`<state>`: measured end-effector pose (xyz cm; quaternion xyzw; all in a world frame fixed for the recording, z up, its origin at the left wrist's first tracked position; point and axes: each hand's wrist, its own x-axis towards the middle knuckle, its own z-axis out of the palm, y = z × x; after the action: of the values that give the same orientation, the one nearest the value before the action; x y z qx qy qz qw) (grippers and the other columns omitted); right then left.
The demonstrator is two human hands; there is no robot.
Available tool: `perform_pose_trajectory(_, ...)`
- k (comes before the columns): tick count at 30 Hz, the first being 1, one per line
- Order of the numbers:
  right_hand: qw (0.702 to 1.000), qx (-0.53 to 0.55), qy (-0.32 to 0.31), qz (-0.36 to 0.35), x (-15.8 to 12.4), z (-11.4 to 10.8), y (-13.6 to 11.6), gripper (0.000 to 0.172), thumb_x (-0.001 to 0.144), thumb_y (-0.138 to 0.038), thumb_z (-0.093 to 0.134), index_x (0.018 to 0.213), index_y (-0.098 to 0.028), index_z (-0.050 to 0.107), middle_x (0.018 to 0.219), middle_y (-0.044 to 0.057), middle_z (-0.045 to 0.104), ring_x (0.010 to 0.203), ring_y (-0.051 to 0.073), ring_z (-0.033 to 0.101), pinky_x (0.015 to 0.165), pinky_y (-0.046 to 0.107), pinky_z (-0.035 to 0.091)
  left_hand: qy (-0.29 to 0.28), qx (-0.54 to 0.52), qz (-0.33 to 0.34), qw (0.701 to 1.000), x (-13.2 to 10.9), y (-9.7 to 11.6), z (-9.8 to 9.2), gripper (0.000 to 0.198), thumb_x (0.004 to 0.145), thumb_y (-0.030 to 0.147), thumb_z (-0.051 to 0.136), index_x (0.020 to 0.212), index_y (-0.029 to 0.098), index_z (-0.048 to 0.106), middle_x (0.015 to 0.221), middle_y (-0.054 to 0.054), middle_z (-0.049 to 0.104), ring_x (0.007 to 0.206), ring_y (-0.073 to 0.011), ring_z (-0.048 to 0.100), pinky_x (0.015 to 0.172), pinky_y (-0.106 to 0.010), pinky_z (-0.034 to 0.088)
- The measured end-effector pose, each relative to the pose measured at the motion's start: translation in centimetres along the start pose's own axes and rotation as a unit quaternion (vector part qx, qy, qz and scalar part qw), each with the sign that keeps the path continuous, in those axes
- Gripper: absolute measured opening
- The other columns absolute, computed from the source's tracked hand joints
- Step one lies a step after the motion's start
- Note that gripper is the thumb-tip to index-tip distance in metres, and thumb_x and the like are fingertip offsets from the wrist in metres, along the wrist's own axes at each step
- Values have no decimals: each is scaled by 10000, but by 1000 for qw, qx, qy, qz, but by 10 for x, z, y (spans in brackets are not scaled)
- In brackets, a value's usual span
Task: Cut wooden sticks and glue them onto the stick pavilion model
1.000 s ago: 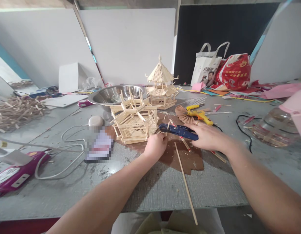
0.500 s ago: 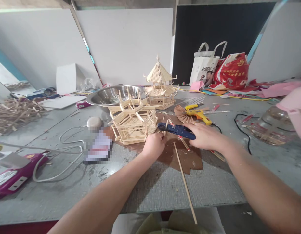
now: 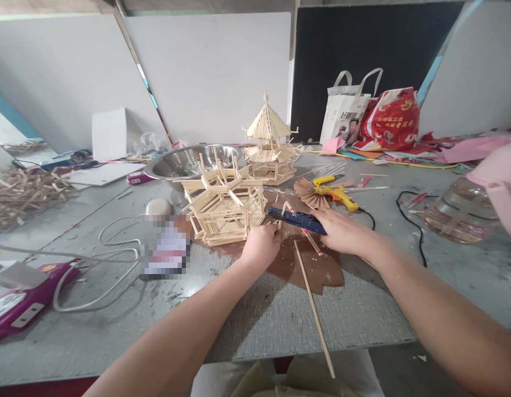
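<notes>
My left hand [image 3: 261, 243] is closed, thumb and fingers pinching a thin wooden stick [image 3: 283, 208] whose tip pokes upward. In my right hand [image 3: 342, 231] is a dark blue hand tool [image 3: 299, 219] with a long body; its exact kind is unclear. The tool's far end meets the stick just above my left fingers. Directly left of this stands an open six-sided stick frame [image 3: 224, 207], with several uprights on top. Below my hands lies a brown board [image 3: 321, 278] sprinkled with small scraps. One long stick [image 3: 315, 311] reaches from the board past the table's front edge.
A finished stick pavilion [image 3: 269, 146] and a metal bowl [image 3: 170, 161] stand behind. A yellow glue gun [image 3: 340, 197] rests near a folded paper fan [image 3: 308, 192]. At left are a purple power strip [image 3: 32, 303] and white cable; at right, a clear jug [image 3: 458, 215].
The tool tilts slightly, and my right hand shifts a little left with it. My left hand keeps its pinch on the stick. The whole view moves slightly.
</notes>
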<state>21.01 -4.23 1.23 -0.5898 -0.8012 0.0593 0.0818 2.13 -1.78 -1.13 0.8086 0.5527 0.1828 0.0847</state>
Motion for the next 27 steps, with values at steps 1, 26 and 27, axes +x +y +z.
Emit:
perform_pose_trajectory(1, 1000, 2, 5, -2, 0, 0, 0, 286, 695, -134, 451, 977, -155, 497, 915, 107, 562, 845, 208, 528, 666, 264, 350, 2, 0, 3, 1000, 0, 0, 0, 274, 749, 245, 407, 554, 155, 576, 510, -40, 547, 498, -131, 473, 507, -239, 307)
perform_pose_trajectory(26, 998, 25, -48, 6, 5, 0, 9, 165, 679, -316, 490, 773, -200, 557, 781, 48, 630, 671, 173, 558, 523, 236, 346, -99, -43, 8, 994, 3, 3, -13, 256, 691, 191, 419, 461, 151, 524, 396, 33, 338, 438, -95, 329, 440, -227, 238)
perform_pose_trajectory(27, 999, 15, -41, 7, 5, 1, 9, 181, 689, -343, 486, 775, -201, 556, 783, 50, 631, 674, 177, 561, 522, 239, 344, -97, -32, 9, 995, 3, 3, -13, 254, 695, 192, 418, 481, 147, 545, 408, 27, 361, 447, -98, 340, 448, -228, 244)
